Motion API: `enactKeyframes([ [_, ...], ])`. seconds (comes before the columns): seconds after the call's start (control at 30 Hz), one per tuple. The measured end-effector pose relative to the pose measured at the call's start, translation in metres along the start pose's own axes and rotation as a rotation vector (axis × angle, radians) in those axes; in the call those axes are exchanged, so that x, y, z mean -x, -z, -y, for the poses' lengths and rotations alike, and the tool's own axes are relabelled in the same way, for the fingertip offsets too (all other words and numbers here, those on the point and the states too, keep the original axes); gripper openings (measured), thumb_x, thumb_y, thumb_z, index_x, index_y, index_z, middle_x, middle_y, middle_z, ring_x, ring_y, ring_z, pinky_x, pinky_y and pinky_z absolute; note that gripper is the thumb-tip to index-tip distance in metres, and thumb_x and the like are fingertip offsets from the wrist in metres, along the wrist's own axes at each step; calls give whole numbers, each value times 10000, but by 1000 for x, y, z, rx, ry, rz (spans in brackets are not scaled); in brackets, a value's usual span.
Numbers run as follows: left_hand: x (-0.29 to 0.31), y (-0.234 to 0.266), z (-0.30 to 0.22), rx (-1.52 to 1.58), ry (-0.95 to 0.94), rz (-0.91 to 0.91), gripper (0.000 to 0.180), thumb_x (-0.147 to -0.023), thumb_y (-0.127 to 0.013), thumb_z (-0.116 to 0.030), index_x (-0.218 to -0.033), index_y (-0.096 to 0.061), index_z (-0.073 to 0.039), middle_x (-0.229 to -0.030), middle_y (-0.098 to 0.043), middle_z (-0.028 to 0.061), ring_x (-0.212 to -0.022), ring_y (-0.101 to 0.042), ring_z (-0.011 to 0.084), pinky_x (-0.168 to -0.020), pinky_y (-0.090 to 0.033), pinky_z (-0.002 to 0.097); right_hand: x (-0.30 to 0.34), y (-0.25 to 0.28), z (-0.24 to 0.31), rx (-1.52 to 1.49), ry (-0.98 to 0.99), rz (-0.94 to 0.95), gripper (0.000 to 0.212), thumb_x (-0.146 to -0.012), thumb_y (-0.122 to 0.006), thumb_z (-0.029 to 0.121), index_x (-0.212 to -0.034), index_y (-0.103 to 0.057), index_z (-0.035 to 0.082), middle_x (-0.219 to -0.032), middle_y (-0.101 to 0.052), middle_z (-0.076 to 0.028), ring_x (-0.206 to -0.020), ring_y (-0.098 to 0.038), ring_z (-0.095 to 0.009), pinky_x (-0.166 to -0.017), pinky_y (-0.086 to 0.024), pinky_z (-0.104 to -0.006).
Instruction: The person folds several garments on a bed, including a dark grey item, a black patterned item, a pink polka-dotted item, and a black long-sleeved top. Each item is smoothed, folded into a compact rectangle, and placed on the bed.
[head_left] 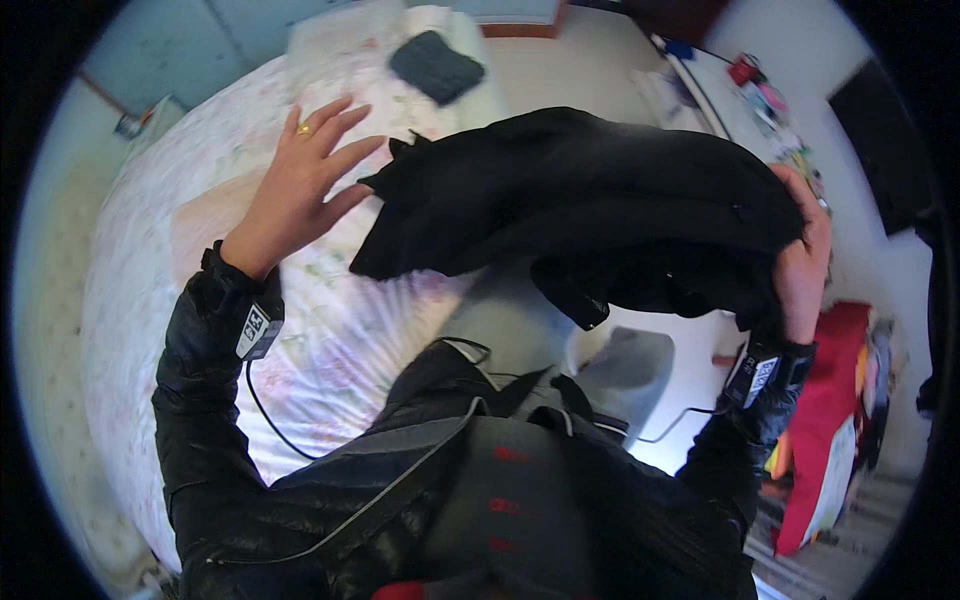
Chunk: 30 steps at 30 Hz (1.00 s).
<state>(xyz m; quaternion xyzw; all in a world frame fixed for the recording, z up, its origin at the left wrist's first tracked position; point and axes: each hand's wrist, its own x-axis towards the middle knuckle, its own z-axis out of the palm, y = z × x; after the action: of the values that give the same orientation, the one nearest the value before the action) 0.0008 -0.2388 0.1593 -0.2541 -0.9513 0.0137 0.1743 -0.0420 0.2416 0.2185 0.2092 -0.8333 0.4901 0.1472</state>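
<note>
A black garment (580, 190) stretches across the middle of the view in the air, one part sagging below with a small shiny bit at its tip. Whether it is a jacket or trousers I cannot tell. My right hand (808, 250) grips its right end, the fingers partly hidden in the cloth. At the other end, my left hand (310, 180) has its fingers spread, wears a gold-coloured ring and holds nothing; its fingertips are close to the garment's edge, and whether they touch is unclear.
A bed with a pale floral sheet (330, 370) spreads out on the left, a folded dark cloth (436, 67) lying at its far end. A cluttered white table (710, 85) stands at the far right. Red cloth (825, 420) hangs among other clothes at the right.
</note>
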Motion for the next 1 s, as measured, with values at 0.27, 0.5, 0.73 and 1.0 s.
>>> enactKeyframes([
  [0.27,-118,-57,-197,886,-429,-2,1092,-768,-779,-542,-1563,-221,-43,-1412,-470,291,-1213,-557,419,-1048,-446,441,78,52,25,90,-91,-126,239,-811,-613,-23,-1040,-676,5,-938,-681,-7,-899,-616,-92,-833,-469,-236],
  [0.5,-170,-87,-247,1398,-288,436,379,-833,-687,0,-1206,-635,43,-1034,-729,108,-936,-653,156,-885,-504,296,134,104,18,129,-272,-147,354,-714,-514,-132,-1028,-640,-26,-911,-648,1,-878,-591,-62,-793,-455,-199],
  [0.73,-190,-64,-241,1371,-278,566,385,-808,-691,-12,-1181,-644,74,-1028,-719,63,-934,-631,117,-887,-495,265,168,137,-14,201,-354,6,418,-701,-527,-134,-1097,-604,-22,-936,-635,-42,-915,-588,-96,-836,-452,-224],
  [1.0,-200,-52,-218,1420,-190,526,327,-844,-674,-71,-1135,-668,77,-989,-706,49,-893,-616,105,-864,-489,241,163,133,-41,228,-382,215,395,-757,-540,-89,-1144,-582,-23,-923,-630,-77,-886,-587,-120,-830,-474,-259],
])
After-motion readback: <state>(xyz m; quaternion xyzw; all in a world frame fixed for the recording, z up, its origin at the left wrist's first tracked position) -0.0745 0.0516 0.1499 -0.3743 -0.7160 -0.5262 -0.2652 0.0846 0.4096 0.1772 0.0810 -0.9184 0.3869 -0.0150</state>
